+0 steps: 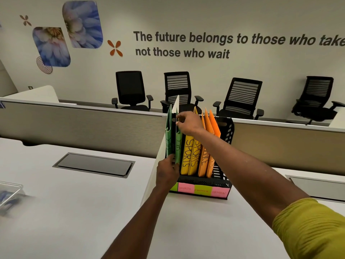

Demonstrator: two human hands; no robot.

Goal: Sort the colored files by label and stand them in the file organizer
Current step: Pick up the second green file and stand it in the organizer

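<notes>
At the white desk's [186, 230] divider edge, a black mesh file organizer [223, 184] holds upright green [169, 139], yellow [186, 154] and orange card files [204, 159]; the right hand [188, 121] pinches a green file's top. The left hand [166, 172] grips its lower edge.

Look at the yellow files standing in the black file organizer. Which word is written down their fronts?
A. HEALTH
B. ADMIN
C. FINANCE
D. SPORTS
D: both yellow files in the black file organizer carry the hand-lettered word SPORTS running down their fronts, standing between the green files and the orange files.
</notes>
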